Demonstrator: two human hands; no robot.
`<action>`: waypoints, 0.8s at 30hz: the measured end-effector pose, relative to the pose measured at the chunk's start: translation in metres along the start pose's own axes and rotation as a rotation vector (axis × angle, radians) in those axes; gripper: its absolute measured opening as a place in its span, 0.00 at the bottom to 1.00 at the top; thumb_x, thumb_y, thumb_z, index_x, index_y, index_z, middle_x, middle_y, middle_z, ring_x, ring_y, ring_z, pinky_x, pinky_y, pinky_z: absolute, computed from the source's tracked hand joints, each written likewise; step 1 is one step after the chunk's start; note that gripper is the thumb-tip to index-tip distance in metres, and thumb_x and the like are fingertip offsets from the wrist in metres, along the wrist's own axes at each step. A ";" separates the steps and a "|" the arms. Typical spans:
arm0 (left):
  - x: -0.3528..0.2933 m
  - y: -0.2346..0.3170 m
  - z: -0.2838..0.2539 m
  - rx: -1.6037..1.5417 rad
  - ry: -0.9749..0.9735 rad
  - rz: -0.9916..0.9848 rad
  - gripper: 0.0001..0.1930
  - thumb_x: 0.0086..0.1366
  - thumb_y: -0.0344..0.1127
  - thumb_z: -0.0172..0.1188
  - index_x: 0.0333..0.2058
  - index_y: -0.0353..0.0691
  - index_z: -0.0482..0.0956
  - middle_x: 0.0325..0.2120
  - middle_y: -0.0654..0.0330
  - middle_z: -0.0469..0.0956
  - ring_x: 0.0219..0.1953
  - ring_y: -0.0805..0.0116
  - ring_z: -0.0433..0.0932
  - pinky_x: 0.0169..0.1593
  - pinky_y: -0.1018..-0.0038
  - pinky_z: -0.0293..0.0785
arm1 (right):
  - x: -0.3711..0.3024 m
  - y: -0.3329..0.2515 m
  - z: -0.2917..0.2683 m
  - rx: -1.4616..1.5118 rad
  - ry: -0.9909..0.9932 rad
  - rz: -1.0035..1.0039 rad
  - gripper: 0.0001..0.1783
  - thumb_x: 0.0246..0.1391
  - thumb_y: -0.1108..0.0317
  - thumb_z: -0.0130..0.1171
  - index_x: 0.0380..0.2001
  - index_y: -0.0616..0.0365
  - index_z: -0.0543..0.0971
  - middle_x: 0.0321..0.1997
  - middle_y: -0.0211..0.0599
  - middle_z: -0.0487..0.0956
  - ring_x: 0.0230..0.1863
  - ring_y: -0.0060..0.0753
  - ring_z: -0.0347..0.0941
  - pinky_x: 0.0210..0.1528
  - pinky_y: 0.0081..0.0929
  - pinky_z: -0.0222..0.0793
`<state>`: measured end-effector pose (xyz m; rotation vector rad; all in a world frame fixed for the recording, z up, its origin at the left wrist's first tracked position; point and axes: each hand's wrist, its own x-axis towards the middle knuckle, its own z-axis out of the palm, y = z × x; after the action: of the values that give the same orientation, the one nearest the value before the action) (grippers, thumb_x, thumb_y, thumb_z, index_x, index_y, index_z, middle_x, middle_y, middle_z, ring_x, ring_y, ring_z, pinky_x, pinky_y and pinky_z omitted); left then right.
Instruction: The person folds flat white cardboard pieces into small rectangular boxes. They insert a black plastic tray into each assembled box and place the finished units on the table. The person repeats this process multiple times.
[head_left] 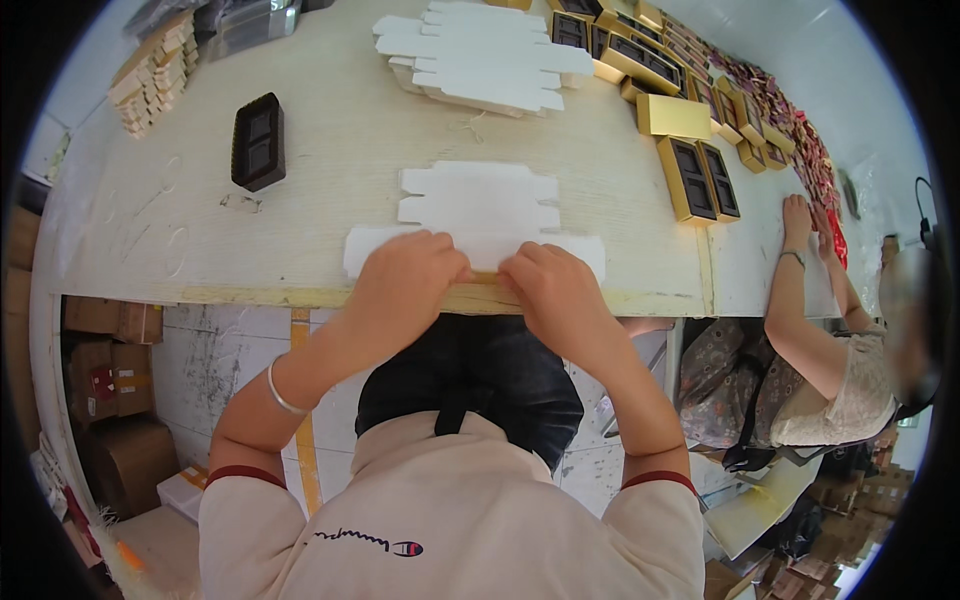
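White cardboard blank [480, 205]; hands [412, 268] [555, 285] at edge

Your counter [330, 200] is pale and wood-grained, with a worn, yellowish front edge [650, 301]. Right before you, at that edge, lies a flat white carton blank [480, 205]; a stack of similar blanks [485, 50] sits beyond it. To your left rests a black tray [258, 142], and farther off stacked cream pieces [155, 75]. Gold boxes [673, 116] crowd your far right.
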<state>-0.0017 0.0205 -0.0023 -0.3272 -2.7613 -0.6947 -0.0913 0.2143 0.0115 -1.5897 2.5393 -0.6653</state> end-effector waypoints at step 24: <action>0.039 -0.016 -0.008 -0.024 -0.112 0.077 0.08 0.53 0.18 0.53 0.29 0.38 0.76 0.31 0.60 0.74 0.36 0.59 0.72 0.40 0.67 0.71 | -0.054 0.007 0.006 0.032 0.186 -0.158 0.11 0.45 0.73 0.63 0.35 0.57 0.78 0.40 0.39 0.77 0.43 0.43 0.74 0.49 0.39 0.66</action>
<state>-0.0410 0.0085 0.0100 -0.4890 -2.8300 -0.7104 -0.0706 0.2619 -0.0050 -1.8114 2.5296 -0.9055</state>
